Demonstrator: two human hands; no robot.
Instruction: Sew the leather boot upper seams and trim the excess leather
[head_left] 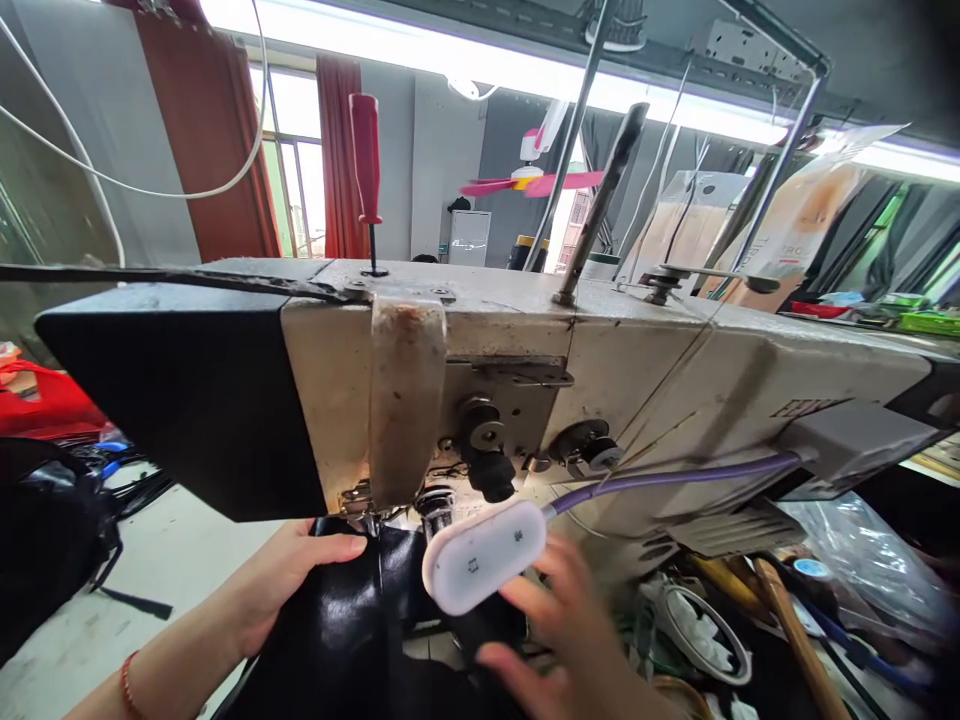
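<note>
My left hand (274, 575) holds the edge of a piece of glossy black material (349, 600), thumb pressed on top and fingers hidden beneath. The thumb tip lies close to the needle area of a beige sewing machine (330, 390). A white oval lamp (487, 555) on a purple gooseneck (675, 475) hangs in front of the machine, covering part of the material. Just right of and below the lamp is my right hand (562, 630), blurred, its thumb and fingers apart above the black material. Nothing shows between those fingers.
A red-handled screwdriver (366, 160) stands upright on the machine's top, near a metal rod (607, 200). On the right lie a white-rimmed round container (709, 635), a wooden stick (799, 630) and clear plastic (862, 560). A black bag-like item (52, 540) sits at left.
</note>
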